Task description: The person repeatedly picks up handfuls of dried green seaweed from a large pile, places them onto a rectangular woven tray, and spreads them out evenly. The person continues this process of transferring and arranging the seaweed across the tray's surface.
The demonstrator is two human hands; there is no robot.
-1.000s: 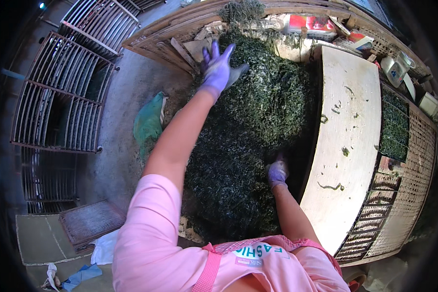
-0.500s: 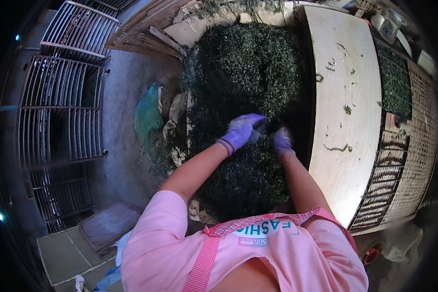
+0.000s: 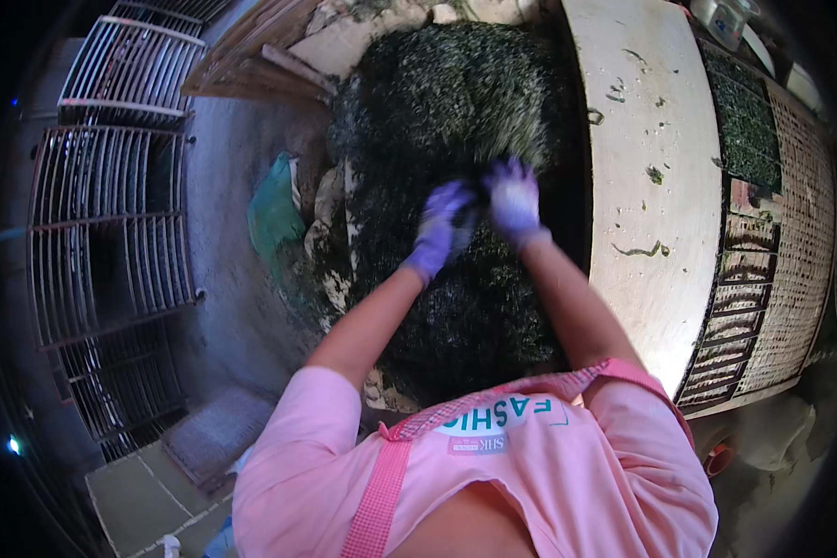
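A large heap of dark green, wet, shredded leafy stuff that looks like seaweed (image 3: 446, 88) fills the space in front of me. Both hands wear purple gloves with pale patches. My left hand (image 3: 441, 223) is over the middle of the heap, its fingers smeared by motion and partly lost against a dark patch beside the palm. Just right of it and slightly farther away, my right hand (image 3: 513, 200) reaches into the heap with blurred fingers that look spread. Whether either hand has any of the green stuff in it is hidden.
A pale board (image 3: 656, 177) flecked with green scraps runs along the heap's right side. Beyond it stands a woven mat rack (image 3: 800, 242) with a dark green sheet (image 3: 749, 121). Left are a green sack (image 3: 274, 214) on the floor and slatted metal racks (image 3: 107, 177).
My right hand has moved away from me and a little left, onto the heap's middle. My left hand has shifted slightly left and turned more upright. The whole view has also shifted a little.
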